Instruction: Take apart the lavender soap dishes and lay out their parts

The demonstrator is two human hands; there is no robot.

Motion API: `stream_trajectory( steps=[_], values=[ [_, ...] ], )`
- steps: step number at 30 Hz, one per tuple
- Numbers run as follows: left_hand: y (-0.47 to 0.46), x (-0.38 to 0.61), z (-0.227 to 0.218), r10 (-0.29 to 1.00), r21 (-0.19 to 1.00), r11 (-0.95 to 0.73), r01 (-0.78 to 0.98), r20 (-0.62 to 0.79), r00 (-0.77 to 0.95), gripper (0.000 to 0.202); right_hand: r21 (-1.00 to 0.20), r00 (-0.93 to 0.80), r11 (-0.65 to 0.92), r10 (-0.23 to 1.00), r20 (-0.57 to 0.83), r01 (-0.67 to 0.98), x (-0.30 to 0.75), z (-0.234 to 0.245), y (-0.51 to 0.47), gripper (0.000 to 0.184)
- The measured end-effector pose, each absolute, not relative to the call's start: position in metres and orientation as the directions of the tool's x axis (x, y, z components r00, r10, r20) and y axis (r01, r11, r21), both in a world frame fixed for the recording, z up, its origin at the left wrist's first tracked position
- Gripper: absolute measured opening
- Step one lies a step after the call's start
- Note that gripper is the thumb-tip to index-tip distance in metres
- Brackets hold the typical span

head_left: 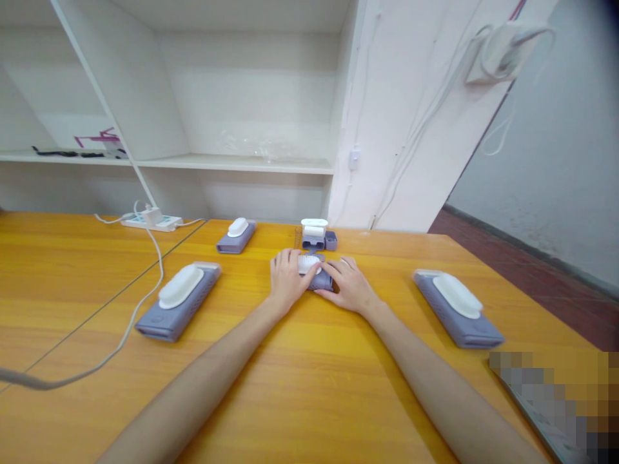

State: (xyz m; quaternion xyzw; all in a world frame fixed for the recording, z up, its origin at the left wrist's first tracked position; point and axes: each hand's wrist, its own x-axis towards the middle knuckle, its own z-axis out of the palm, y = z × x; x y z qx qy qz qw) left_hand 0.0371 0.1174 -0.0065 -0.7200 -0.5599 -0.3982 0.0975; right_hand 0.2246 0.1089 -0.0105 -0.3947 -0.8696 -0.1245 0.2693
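In the middle of the table, my left hand [286,276] and my right hand [349,281] close in from both sides on a grey-purple box with a white oval piece [308,263] on top. My left thumb reaches across to the white piece, while the left fingers curl at its left end. The fingers of my right hand grip the right side of the grey-purple box [322,280]. Both hands partly cover it. Just behind stand small grey-purple containers [313,241] with white pieces stacked on them.
Similar grey-purple boxes topped with white ovals lie at left [180,301], back left [235,236] and right [457,308]. A white cable [145,298] crosses the left side from a power strip [153,220]. White shelves [232,162] rise behind. A blurred-out object [546,406] lies front right.
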Motion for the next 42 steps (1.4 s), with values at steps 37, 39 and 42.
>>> stream_trajectory(
  steps=[37,39,42],
  values=[
    [0.124,0.057,0.016,0.872,0.525,-0.363,0.77,0.483,0.081,0.041,-0.049,-0.526,0.674,0.617,0.585,0.737,0.227,-0.013,0.111,0.067],
    [0.124,0.056,0.017,0.877,0.547,-0.367,0.752,0.473,0.084,0.042,-0.056,-0.522,0.673,0.621,0.585,0.737,0.226,-0.013,0.111,0.067],
    [0.125,0.056,0.019,0.874,0.56,-0.388,0.732,0.476,0.098,0.042,-0.063,-0.523,0.677,0.62,0.585,0.733,0.226,-0.012,0.111,0.066]
  ],
)
